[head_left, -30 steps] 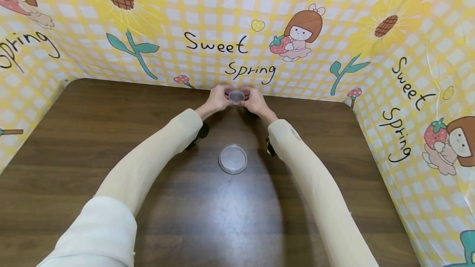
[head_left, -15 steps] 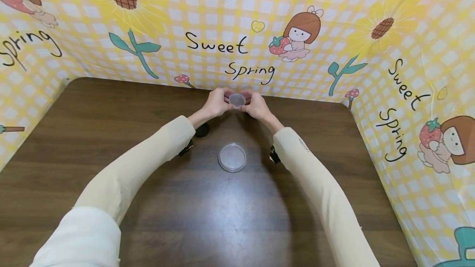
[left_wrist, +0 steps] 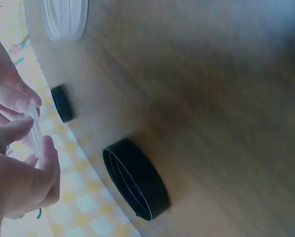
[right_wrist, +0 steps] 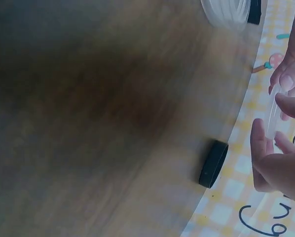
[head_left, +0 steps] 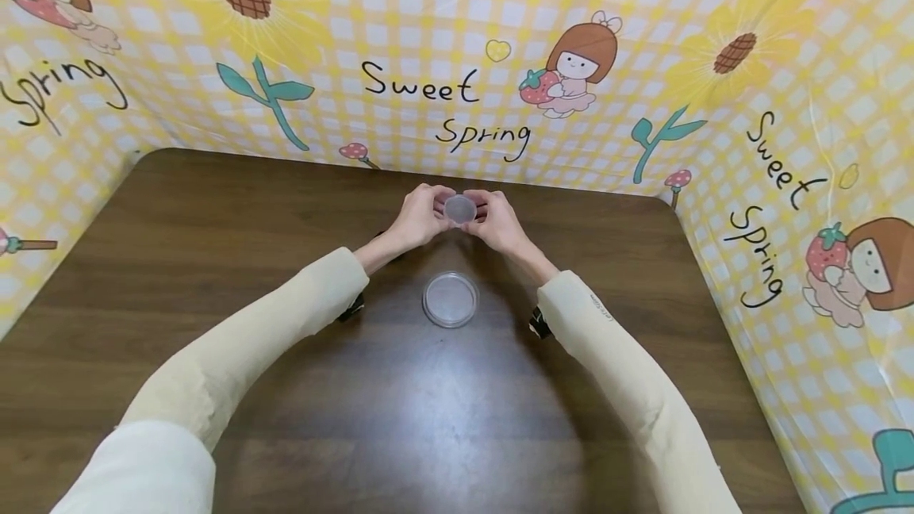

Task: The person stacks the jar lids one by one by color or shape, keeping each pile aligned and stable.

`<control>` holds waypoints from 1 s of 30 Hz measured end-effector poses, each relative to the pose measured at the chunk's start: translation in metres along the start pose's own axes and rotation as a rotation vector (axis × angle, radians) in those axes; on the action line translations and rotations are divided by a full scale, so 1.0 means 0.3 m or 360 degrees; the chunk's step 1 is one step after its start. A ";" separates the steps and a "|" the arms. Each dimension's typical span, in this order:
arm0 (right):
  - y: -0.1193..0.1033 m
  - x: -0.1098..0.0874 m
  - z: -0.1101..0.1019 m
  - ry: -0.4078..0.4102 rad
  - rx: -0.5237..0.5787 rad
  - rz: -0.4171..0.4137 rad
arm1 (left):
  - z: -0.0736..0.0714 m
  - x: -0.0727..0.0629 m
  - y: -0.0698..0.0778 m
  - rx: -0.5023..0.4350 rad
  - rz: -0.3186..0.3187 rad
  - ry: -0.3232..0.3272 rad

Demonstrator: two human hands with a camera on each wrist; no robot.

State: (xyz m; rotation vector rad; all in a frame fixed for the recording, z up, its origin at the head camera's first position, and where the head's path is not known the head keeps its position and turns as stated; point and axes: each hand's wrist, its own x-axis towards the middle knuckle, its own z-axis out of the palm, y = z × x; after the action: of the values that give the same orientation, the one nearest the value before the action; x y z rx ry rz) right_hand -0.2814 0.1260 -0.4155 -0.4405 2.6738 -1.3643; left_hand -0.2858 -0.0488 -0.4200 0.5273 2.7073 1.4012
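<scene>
1. Head: L hand (head_left: pixel 416 216) & R hand (head_left: pixel 500 226) both pinch a clear plastic disc (head_left: pixel 460 210), fingers part-curled, nr far edge of wood tbl (head_left: pixel 143 300); clear round jar (head_left: pixel 450 300) sits btwn forearms, closer to person.
2. L wrist: disc is thin, edge-on; blk cap (left_wrist: pixel 136 178), hollow side showing, + 2nd blk cap (left_wrist: pixel 62 103), both mostly hidden in head view.
3. R wrist: jar's ringed side shows, partly covering one cap.

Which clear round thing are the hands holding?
The thin clear disc, pinched between the left hand and the right hand. The other, the clear dish nearer the person, sits on the table with no hand on it.
</scene>
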 end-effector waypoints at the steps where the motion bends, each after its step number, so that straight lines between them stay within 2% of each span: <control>1: 0.000 -0.008 0.002 0.0006 0.0000 -0.0001 | 0.002 -0.007 0.003 -0.0011 0.0006 -0.0004; 16: -0.027 -0.134 0.017 0.0027 -0.0019 -0.0080 | 0.012 -0.122 0.047 -0.0055 0.0051 0.0003; 30: -0.045 -0.246 0.050 -0.0048 -0.0006 -0.0143 | 0.014 -0.255 0.050 -0.0004 0.0067 -0.0037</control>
State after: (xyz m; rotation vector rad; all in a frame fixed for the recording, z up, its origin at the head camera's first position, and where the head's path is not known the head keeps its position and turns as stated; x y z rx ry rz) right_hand -0.2049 0.1293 -0.4161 -0.5839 2.6625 -1.3647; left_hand -0.2088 -0.0620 -0.4191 0.6004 2.6915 1.3987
